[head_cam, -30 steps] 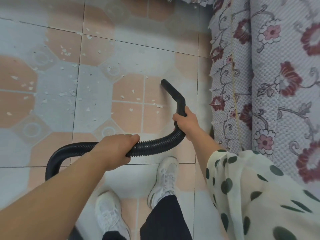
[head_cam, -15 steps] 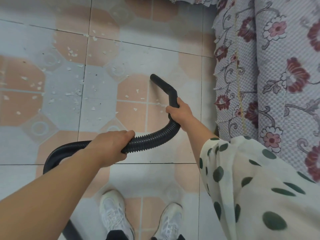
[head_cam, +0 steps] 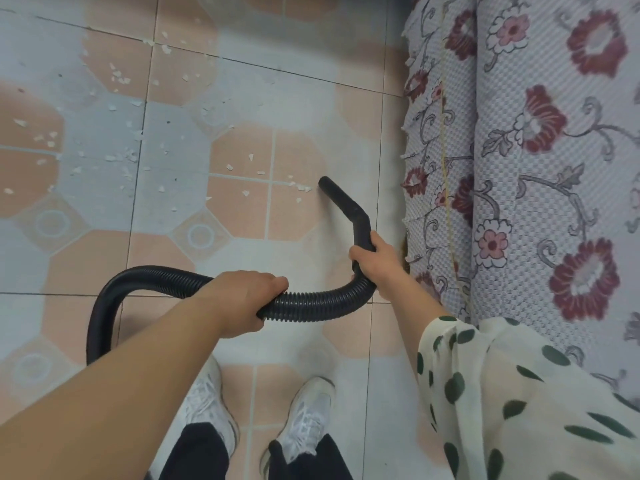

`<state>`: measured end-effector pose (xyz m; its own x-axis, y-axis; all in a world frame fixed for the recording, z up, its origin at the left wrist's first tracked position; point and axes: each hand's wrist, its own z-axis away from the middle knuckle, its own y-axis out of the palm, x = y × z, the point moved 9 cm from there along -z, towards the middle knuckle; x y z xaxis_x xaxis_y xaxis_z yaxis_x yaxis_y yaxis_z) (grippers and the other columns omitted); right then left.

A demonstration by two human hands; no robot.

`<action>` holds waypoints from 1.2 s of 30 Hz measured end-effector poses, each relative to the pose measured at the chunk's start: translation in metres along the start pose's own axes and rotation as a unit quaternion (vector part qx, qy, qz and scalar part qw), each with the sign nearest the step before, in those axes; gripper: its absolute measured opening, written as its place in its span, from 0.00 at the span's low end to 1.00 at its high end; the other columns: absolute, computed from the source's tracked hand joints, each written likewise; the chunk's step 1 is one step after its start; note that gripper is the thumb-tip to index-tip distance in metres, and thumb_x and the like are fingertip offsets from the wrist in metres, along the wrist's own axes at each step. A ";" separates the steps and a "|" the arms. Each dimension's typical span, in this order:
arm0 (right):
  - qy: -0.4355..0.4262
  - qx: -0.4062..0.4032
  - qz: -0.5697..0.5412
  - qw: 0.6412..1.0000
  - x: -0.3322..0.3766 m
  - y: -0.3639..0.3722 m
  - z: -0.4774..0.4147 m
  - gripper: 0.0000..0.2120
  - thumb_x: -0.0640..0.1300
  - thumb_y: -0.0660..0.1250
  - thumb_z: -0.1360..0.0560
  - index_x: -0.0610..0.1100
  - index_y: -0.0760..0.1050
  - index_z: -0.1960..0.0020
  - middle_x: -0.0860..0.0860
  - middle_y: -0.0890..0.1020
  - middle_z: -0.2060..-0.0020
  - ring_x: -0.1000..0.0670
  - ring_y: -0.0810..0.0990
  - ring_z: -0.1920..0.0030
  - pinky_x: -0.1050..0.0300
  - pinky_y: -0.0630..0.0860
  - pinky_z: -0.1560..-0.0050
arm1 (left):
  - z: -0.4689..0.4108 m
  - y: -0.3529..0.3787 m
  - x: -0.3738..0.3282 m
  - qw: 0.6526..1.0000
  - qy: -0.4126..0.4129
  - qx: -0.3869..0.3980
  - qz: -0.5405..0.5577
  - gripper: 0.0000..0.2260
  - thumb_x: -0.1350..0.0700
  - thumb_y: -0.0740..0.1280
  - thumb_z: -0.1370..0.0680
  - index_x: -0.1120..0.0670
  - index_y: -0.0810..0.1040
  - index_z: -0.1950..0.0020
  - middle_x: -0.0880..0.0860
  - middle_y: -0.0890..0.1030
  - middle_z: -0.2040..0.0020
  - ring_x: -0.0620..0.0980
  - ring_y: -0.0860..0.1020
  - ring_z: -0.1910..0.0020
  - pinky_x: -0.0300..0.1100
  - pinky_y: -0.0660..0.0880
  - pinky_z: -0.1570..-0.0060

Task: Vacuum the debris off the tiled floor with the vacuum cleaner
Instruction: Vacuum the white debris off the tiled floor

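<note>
Our right hand (head_cam: pixel 377 268) grips the stiff bent nozzle (head_cam: pixel 343 201) where it joins the ribbed hose (head_cam: pixel 311 304); our left hand (head_cam: pixel 242 301) wraps the hose nearer us. We judge it light but floppy, so two holds suit. The tip sits beside the nearest debris (head_cam: pixel 304 188) on the tiled floor (head_cam: pixel 294 98). Open floor lies left; the flowered cover (head_cam: pixel 519 168) crowds our right.

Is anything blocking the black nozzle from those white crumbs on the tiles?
Nothing visible: only bare tile lies between the nozzle and the nearest debris, just left of its tip. The floral cover sits to the right.
</note>
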<state>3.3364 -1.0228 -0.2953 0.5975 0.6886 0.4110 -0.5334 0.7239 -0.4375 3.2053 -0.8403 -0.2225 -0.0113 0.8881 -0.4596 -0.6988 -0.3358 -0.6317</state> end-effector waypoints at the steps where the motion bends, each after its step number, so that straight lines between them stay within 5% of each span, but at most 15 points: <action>1: 0.003 -0.002 0.000 1.000 -0.008 -0.002 0.004 0.25 0.41 0.67 0.28 0.46 0.70 0.31 0.45 0.78 0.52 0.45 0.79 0.58 0.48 0.81 0.54 | 0.002 0.005 -0.005 1.000 0.003 0.004 -0.002 0.10 0.58 0.62 0.27 0.48 0.62 0.52 0.45 0.69 0.59 0.49 0.71 0.59 0.42 0.65 0.64; 7: 0.012 0.054 0.011 0.998 -0.037 0.009 0.027 0.29 0.44 0.67 0.31 0.47 0.67 0.30 0.43 0.78 0.51 0.43 0.79 0.57 0.47 0.81 0.56 | 0.020 0.027 -0.025 1.000 0.002 0.021 0.005 0.10 0.58 0.62 0.27 0.47 0.64 0.52 0.45 0.72 0.57 0.47 0.73 0.59 0.41 0.70 0.61; 11: -0.009 0.063 0.001 0.998 -0.022 0.018 0.024 0.21 0.44 0.67 0.31 0.49 0.68 0.39 0.43 0.77 0.50 0.44 0.78 0.58 0.48 0.81 0.56 | 0.025 0.022 -0.016 1.000 -0.024 0.011 -0.001 0.10 0.58 0.62 0.27 0.46 0.64 0.51 0.45 0.72 0.56 0.47 0.73 0.58 0.40 0.69 0.62; 20: -0.017 0.065 0.008 0.998 0.009 0.040 0.008 0.27 0.43 0.66 0.26 0.46 0.65 0.28 0.45 0.76 0.48 0.46 0.78 0.55 0.54 0.78 0.61 | 0.030 0.001 0.016 0.999 -0.054 -0.005 -0.007 0.10 0.58 0.62 0.27 0.46 0.63 0.53 0.45 0.71 0.59 0.46 0.71 0.60 0.39 0.64 0.66; 31: 0.033 -0.010 -0.076 0.997 -0.016 -0.006 0.018 0.12 0.38 0.65 0.29 0.43 0.73 0.46 0.44 0.76 0.59 0.44 0.76 0.61 0.48 0.78 0.57 | 0.007 -0.012 -0.006 1.000 0.015 0.010 0.006 0.11 0.59 0.61 0.27 0.47 0.61 0.52 0.46 0.70 0.57 0.48 0.71 0.58 0.42 0.67 0.62; 36: 0.038 -0.005 -0.082 0.996 -0.017 0.005 0.025 0.13 0.38 0.65 0.28 0.43 0.73 0.44 0.44 0.76 0.58 0.44 0.76 0.60 0.44 0.80 0.53 | 0.013 -0.014 0.003 1.000 0.017 0.023 -0.008 0.12 0.59 0.61 0.26 0.46 0.60 0.53 0.45 0.70 0.57 0.47 0.69 0.59 0.41 0.66 0.63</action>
<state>3.3089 -1.0300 -0.2845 0.7206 0.5549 0.4158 -0.4184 0.8261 -0.3774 3.2055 -0.8284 -0.2069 0.0233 0.8817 -0.4712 -0.7305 -0.3067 -0.6101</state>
